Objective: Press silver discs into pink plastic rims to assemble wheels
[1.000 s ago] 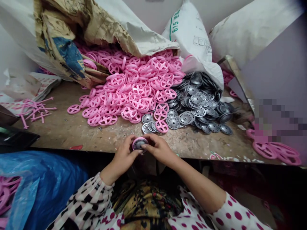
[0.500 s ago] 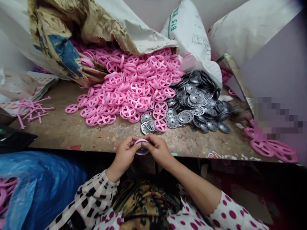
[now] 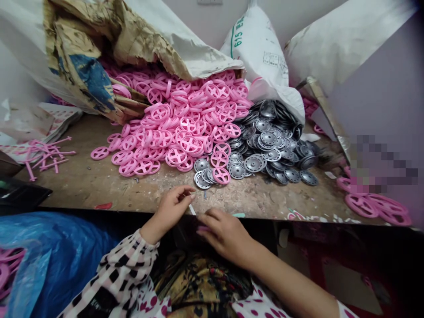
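My left hand [image 3: 172, 208] is over the table's front edge, thumb and fingers apart, nothing between them. A short white strip [image 3: 192, 210] shows just beside its thumb. Lower and to the right, my right hand [image 3: 227, 232] is just past the edge, fingers curled around a pink wheel [image 3: 203, 228]; only a thin pink sliver of it shows, the rest hidden by the fingers. Beyond my hands lie grey hubcap-like discs [image 3: 202, 180] and a four-spoked pink wheel [image 3: 221, 175] resting against them.
A large heap of pink wheels [image 3: 188, 143] spills from a torn sack [image 3: 132, 39]. Grey discs [image 3: 255, 163] pile up to its right before a white sack [image 3: 261, 48]. Pink rods [image 3: 49, 154] lie at left; a blue plastic bag [image 3: 66, 251] stands below. Bigger pink wheels [image 3: 361, 205] lie at right.
My hands were together, pinching a pink wheel with a grey disc in it. They have parted; the right hand has dropped lower with the wheel, and the left has let go.
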Demonstrator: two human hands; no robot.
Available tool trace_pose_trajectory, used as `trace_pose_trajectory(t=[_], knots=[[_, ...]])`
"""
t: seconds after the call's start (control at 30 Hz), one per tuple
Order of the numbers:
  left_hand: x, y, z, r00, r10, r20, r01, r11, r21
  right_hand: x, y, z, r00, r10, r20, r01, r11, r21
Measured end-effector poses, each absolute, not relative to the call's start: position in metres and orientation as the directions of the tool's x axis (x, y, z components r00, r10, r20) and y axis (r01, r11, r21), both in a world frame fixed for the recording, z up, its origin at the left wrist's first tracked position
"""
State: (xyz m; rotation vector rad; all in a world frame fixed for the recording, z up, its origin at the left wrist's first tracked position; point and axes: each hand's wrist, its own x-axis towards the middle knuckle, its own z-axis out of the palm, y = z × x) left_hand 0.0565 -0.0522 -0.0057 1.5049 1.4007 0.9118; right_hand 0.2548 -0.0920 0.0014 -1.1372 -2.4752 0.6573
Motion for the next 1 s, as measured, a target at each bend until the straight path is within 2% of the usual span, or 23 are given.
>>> trace_pose_trajectory(t=[0.07, 0.17, 0.27, 0.33, 0.4, 0.5, 0.57, 0.6, 0.67, 0.7, 0.77, 0.83, 0.93, 1.0], knots=[[0.063, -0.044, -0.007, 0.13, 0.987, 0.098, 0.497, -0.15, 0.855, 0.259, -0.076, 0.0, -0.526, 0.817, 0.237, 0.668, 0.569, -0.48], [0.073, -0.031, -0.005, 0.187, 0.959, 0.214, 0.602, -0.284, 0.746, 0.269, -0.042, -0.002, -0.369, 0.859, 0.356, 0.812, 0.484, -0.326], [0.08, -0.022, -0.005, 0.193, 0.949, 0.25, 0.613, -0.316, 0.724, 0.28, -0.015, -0.011, -0.332, 0.887, 0.32, 0.891, 0.406, -0.201], [0.081, -0.02, -0.007, 0.174, 0.949, 0.261, 0.575, -0.313, 0.756, 0.287, -0.007, -0.017, -0.34, 0.89, 0.303, 0.889, 0.409, -0.204], [0.081, -0.021, -0.008, 0.14, 0.955, 0.26, 0.522, -0.294, 0.801, 0.291, -0.007, -0.019, -0.302, 0.883, 0.359, 0.862, 0.414, -0.293], [0.082, -0.024, -0.003, 0.067, 0.979, 0.193, 0.378, -0.204, 0.903, 0.29, -0.017, -0.011, -0.138, 0.881, 0.453, 0.718, 0.404, -0.567], [0.085, -0.027, 0.004, 0.042, 0.995, 0.085, 0.174, -0.091, 0.98, 0.282, -0.026, -0.002, -0.094, 0.927, 0.362, 0.48, 0.361, -0.799], [0.087, -0.028, 0.007, 0.056, 0.998, 0.02, 0.057, -0.024, 0.998, 0.278, -0.03, 0.002, -0.133, 0.952, 0.274, 0.347, 0.304, -0.887], [0.09, -0.031, 0.013, 0.115, 0.988, -0.106, -0.116, 0.12, 0.986, 0.271, -0.034, 0.006, -0.24, 0.96, 0.145, 0.193, 0.194, -0.962], [0.09, -0.032, 0.014, 0.134, 0.978, -0.161, -0.159, 0.182, 0.97, 0.269, -0.033, 0.006, -0.259, 0.955, 0.142, 0.203, 0.198, -0.959], [0.088, -0.034, 0.013, 0.12, 0.957, -0.263, -0.197, 0.283, 0.939, 0.27, -0.027, 0.001, -0.246, 0.941, 0.234, 0.387, 0.317, -0.866], [0.083, -0.036, 0.011, 0.067, 0.934, -0.351, -0.24, 0.356, 0.903, 0.275, -0.014, -0.006, -0.291, 0.9, 0.324, 0.632, 0.436, -0.641], [0.074, -0.038, 0.008, 0.019, 0.892, -0.452, -0.324, 0.433, 0.841, 0.283, 0.003, -0.017, -0.465, 0.852, 0.242, 0.793, 0.522, -0.314], [0.07, -0.039, 0.009, 0.015, 0.877, -0.48, -0.387, 0.448, 0.806, 0.285, 0.01, -0.022, -0.52, 0.832, 0.192, 0.804, 0.553, -0.219]])
